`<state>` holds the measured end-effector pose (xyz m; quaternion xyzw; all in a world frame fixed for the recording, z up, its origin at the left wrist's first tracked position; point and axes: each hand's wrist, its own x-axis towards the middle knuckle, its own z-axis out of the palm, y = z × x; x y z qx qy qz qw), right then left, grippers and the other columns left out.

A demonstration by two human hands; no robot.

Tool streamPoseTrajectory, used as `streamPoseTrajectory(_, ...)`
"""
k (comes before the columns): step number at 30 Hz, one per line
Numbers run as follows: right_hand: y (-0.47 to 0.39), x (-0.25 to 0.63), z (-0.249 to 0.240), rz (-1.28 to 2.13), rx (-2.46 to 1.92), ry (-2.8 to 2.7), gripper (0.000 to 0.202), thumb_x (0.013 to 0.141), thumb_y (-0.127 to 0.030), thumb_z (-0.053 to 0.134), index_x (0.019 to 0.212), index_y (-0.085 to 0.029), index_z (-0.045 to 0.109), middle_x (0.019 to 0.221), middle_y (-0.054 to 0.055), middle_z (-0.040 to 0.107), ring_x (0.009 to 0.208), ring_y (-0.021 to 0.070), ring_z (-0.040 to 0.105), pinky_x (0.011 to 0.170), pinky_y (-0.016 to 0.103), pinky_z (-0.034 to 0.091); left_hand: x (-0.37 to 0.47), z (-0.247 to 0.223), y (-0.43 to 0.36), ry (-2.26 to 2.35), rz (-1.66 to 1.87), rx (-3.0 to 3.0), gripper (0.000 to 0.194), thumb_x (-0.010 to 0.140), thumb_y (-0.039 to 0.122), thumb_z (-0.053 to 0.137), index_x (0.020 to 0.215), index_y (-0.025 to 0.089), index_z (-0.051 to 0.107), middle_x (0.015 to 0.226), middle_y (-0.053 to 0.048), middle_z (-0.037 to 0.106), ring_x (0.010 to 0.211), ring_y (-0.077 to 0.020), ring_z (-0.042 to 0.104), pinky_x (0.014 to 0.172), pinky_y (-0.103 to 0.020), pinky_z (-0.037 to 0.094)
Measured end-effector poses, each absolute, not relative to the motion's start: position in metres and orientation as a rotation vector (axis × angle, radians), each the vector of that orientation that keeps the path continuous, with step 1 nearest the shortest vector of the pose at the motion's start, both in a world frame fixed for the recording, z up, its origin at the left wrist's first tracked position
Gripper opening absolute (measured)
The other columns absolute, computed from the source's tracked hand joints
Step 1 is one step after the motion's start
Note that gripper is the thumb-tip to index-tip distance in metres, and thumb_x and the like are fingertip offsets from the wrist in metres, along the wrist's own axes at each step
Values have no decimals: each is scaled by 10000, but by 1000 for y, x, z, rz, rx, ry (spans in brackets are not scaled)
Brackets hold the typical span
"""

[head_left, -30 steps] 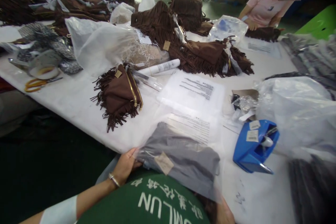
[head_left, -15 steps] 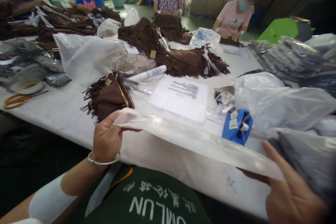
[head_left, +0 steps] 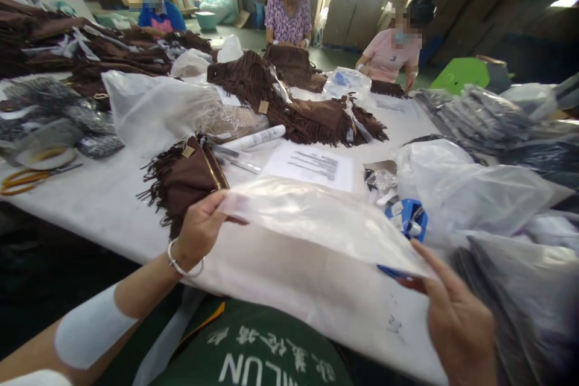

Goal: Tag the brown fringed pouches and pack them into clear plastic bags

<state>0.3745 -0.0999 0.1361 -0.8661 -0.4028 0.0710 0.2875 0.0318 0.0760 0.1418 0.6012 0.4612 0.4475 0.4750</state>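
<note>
Between my two hands a translucent plastic bag [head_left: 312, 223] is stretched above the near side of the table. My left hand [head_left: 199, 226] pinches its left end between thumb and fingers. At the other end my right hand [head_left: 459, 313] grips the bag, thumb on top; the fingers beneath are partly hidden. Just beyond my left hand lies a dark brown fringed bag [head_left: 187, 184] with a gold zip and a small tan tag. A blue tape dispenser [head_left: 414, 217] is behind the plastic bag, near my right hand. A printed white sheet [head_left: 312, 164] lies behind the plastic bag.
Orange-handled scissors [head_left: 22, 181] and a tape roll [head_left: 47, 158] lie at the left. More brown fringed bags [head_left: 316, 114] spread across the middle of the table. Clear plastic bags [head_left: 474, 187] and wrapped grey stacks [head_left: 479, 114] fill the right. Three people work on the far side.
The plastic bag has widened from a narrow strip to a broader sheet. My right hand has come inward to the left, and my left hand has shifted slightly right. The view has tilted up a little.
</note>
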Motion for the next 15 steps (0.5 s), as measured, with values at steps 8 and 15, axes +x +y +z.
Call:
streamPoseTrajectory(8,-143,356,-16,133,-2197,-1479,519,867,-441,445,1341,-231,468,1179,126,616,1011,301,613,869,470,504,-1,27,26,1460,437,2052,333,900,369,429,1147,189,563,1055,-82,685,971,-244,654,877,-358,519)
streamPoseTrajectory(15,-136,379,-32,206,-1723,-1990,677,778,13,262,1346,-305,448,1386,-13,472,1328,203,360,1084,446,351,-1,16,47,673,400,2733,603,838,13,303,1390,248,368,1375,-46,481,1311,-188,388,1134,-475,247)
